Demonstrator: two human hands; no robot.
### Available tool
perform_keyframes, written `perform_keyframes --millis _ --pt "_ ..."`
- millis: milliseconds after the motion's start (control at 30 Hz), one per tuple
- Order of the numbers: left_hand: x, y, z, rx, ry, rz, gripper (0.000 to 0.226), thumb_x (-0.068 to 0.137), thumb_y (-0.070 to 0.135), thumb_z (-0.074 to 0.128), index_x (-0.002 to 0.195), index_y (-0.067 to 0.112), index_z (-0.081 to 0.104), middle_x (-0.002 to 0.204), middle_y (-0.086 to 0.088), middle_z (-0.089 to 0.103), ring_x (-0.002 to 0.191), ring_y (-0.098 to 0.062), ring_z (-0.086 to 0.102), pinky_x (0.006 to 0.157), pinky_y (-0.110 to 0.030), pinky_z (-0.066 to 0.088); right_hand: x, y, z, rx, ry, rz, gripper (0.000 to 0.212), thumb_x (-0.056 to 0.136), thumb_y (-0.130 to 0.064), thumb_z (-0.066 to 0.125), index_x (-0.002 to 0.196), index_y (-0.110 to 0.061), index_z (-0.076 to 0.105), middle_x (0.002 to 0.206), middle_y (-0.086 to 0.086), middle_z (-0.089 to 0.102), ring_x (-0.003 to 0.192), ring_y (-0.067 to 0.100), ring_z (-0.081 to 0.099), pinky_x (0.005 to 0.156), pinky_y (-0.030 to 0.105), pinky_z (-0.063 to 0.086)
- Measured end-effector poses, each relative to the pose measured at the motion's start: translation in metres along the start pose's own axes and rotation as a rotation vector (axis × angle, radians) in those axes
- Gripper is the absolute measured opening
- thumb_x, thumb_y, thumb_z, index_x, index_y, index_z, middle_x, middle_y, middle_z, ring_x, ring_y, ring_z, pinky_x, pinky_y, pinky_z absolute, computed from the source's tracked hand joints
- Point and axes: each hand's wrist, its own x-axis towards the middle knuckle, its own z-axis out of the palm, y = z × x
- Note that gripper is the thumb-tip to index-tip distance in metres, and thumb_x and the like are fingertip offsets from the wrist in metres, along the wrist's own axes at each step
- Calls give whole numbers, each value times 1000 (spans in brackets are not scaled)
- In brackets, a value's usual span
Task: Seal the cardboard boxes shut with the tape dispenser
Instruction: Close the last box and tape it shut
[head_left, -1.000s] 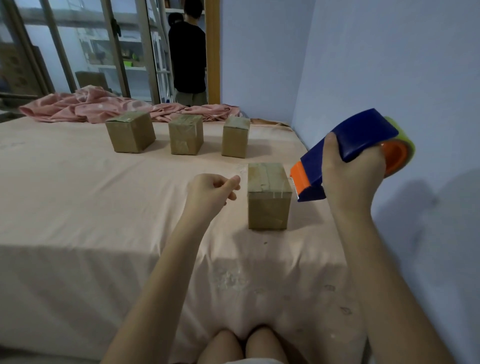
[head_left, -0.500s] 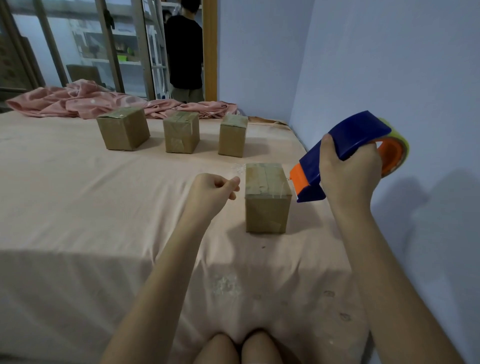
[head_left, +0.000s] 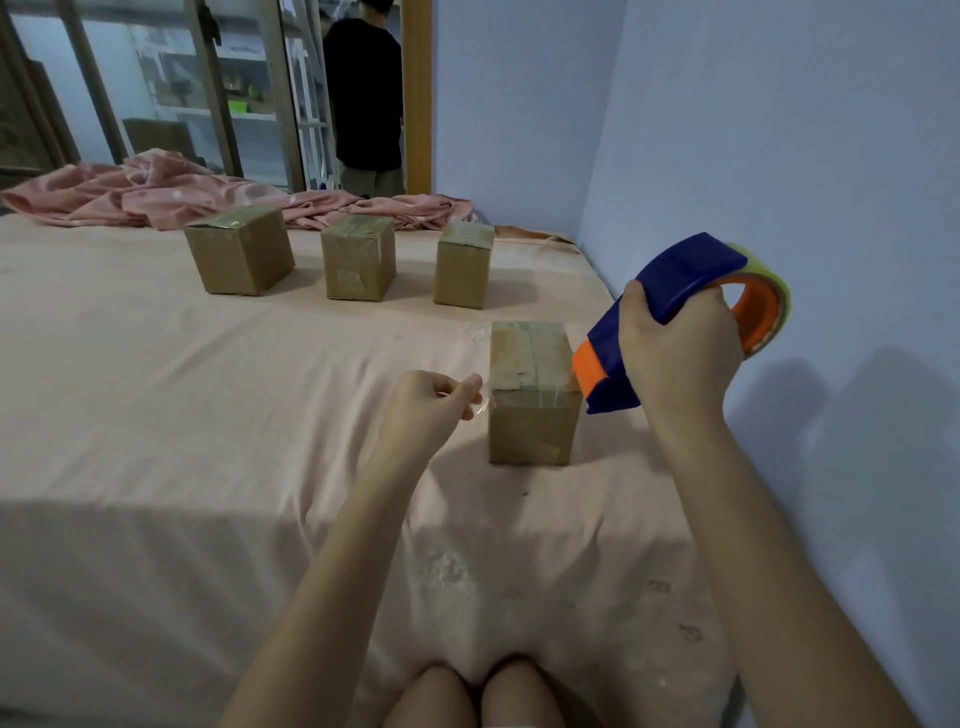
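A small cardboard box (head_left: 532, 395) stands on the pink bed sheet (head_left: 208, 395) in front of me, with clear tape across its top. My right hand (head_left: 675, 358) grips a blue and orange tape dispenser (head_left: 670, 291) just right of the box, its orange mouth close to the box's upper right edge. My left hand (head_left: 431, 405) is just left of the box, fingers pinched on the end of a clear tape strip (head_left: 478, 405). Three more taped boxes stand in a row farther back: left (head_left: 239, 257), middle (head_left: 358, 257), right (head_left: 464, 265).
A blue wall (head_left: 805, 156) runs close along the right side of the bed. A crumpled pink blanket (head_left: 156, 192) lies at the far edge. A person in a black shirt (head_left: 366, 98) stands beyond the bed by the glass doors. My knees (head_left: 483, 696) show at the bottom.
The dispenser and my right hand have dropped slightly lower beside the box. My left hand keeps its pinch at nearly the same spot. The view has shifted a little.
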Motion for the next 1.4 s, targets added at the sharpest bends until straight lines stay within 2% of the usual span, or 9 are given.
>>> perform_keyframes --millis 467,567,733,867,967,1067,1133,1200,1400 --pt "-17 -23 35 -81 -36 -291 42 92 42 51 68 8 51 59 -8 54 54 -23 50 51 -26 40 0 -4 4 -56 -4 -32 32 88 -29 60 111 -8 51 88 -5 51 77 11 50 61 23 39" --pt "-30 -25 41 11 173 -161 17 95 20 42 104 13 53 93 -1 61 86 -21 59 76 -35 51 0 -5 4 -69 -4 -36 33 88 -29 61 112 -9 51 89 -5 50 77 11 49 61 22 39" --pt "-62 3 67 -439 109 132 58 96 39 36 150 27 17 138 32 25 117 31 25 91 5 27 -2 -7 8 -22 4 -38 31 88 -29 61 110 -9 52 88 -5 52 77 10 51 55 15 34" --pt "-73 1 81 -410 111 154 72 93 13 47 151 25 6 148 24 18 135 6 24 101 -3 28 -1 -7 9 -14 6 -27 31 88 -29 60 110 -9 51 89 -5 53 77 10 52 56 15 35" --pt "-75 -5 71 -188 131 154 65 82 5 53 139 24 30 136 4 46 120 -17 49 98 -31 45 -3 -4 8 3 17 -14 32 88 -29 60 111 -9 51 90 -5 53 78 9 52 56 13 34" --pt "-72 7 55 313 317 228 73 79 13 61 143 -2 28 144 -27 35 136 -41 30 114 -47 26 -3 -1 8 43 29 19 31 88 -29 60 110 -9 52 90 -5 54 78 10 53 56 11 34" --pt "-62 25 55 530 366 482 75 75 13 67 139 -10 33 143 -31 36 135 -43 32 112 -47 23 -3 0 8 69 29 42 28 88 -28 60 109 -11 50 90 -6 54 78 9 52 58 12 36" --pt "-53 41 60 762 136 637 73 85 19 62 144 -6 26 148 -25 31 140 -36 26 116 -41 17 -3 2 8 85 29 50 24 88 -29 60 105 -15 49 88 -7 54 77 8 52 58 12 38" --pt "-43 27 58 1031 46 722 50 95 10 48 142 -2 34 144 -18 42 137 -30 36 114 -36 25 -3 15 7 204 55 158 18 88 -29 61 99 -17 53 87 -4 64 76 10 60 62 19 48"
